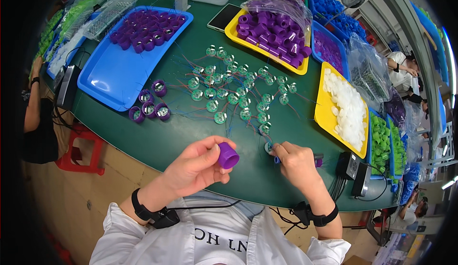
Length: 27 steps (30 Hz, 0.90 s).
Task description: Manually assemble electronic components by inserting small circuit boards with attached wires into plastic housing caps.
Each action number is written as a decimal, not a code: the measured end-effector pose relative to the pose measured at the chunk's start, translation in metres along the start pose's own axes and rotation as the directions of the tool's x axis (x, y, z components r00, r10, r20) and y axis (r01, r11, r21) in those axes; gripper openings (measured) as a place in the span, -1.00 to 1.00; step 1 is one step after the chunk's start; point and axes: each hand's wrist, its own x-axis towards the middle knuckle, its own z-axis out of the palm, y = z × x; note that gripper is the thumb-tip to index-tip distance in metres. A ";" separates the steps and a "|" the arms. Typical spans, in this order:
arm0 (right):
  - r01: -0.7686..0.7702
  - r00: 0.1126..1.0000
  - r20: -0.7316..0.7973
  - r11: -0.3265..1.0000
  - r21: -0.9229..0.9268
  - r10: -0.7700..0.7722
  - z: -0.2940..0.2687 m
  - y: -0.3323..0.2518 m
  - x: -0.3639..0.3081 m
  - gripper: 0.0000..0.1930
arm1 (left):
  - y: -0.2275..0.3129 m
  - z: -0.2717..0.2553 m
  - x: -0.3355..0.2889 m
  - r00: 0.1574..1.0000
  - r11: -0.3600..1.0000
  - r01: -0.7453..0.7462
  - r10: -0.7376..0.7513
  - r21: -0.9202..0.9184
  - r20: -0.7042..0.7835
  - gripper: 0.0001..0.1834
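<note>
Between the thumb and fingers of my left hand (198,162) is a purple plastic cylinder (228,155), tilted with one round end towards me. My right hand (296,162) is closed in a pinch at a small round green circuit board (268,147) near the table's front edge; its fingertips partly cover the board. A small blue piece (276,160) shows just below those fingers. Ahead of both hands lie many loose green circuit boards (233,98) with thin red and blue wires. Several purple cylinders with boards inside (148,108) stand to the left.
A blue tray (107,81) holds filled purple cylinders at the left. A yellow tray (232,32) of purple cylinders and another yellow tray (329,115) of white pieces stand behind and right. A phone (224,17) lies at the back. Black boxes (348,165) with cables sit at the right edge.
</note>
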 end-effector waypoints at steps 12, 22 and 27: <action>-0.430 0.702 0.397 -0.092 0.898 0.591 -0.048 -0.056 -0.032 -0.85 | -0.041 0.018 0.009 0.847 0.403 -0.502 0.406 0.765 0.342 -0.59; -0.191 0.835 -0.074 0.412 0.891 0.546 -0.058 -0.093 -0.042 -0.87 | -0.036 0.040 0.004 0.712 0.182 -0.668 0.436 0.721 0.550 -0.60; -0.124 0.852 -0.148 0.467 0.875 0.503 -0.070 -0.103 -0.052 -0.87 | -0.037 0.048 0.003 0.607 0.052 -0.764 0.393 0.643 0.691 -0.68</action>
